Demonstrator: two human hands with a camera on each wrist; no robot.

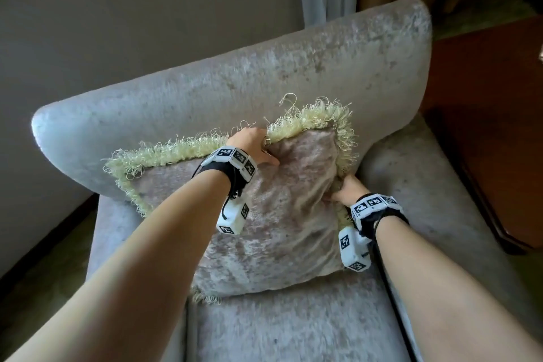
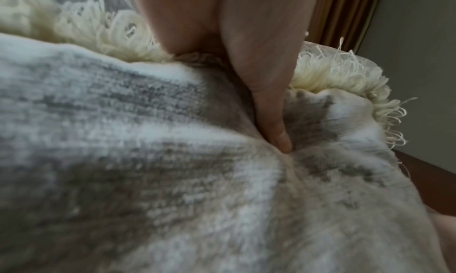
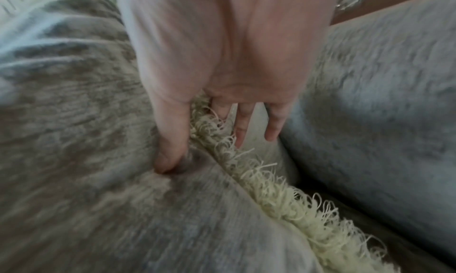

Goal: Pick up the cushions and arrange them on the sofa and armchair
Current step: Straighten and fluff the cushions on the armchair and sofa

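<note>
cushion (image 1: 273, 214) on armchair (image 1: 235, 73) | left hand (image 1: 252, 141) grips top edge | right hand (image 1: 348, 188) grips right edge

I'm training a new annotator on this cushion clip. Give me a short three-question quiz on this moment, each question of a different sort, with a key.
1. True or false: the fringed cushion leans against the armchair backrest.
2. Which edge does the left hand grip? A) top edge B) bottom edge C) no edge
3. Fill in: the right hand pinches the cushion's ____ side edge, thumb on the front face.

Key: 1 true; 2 A; 3 right.
</note>
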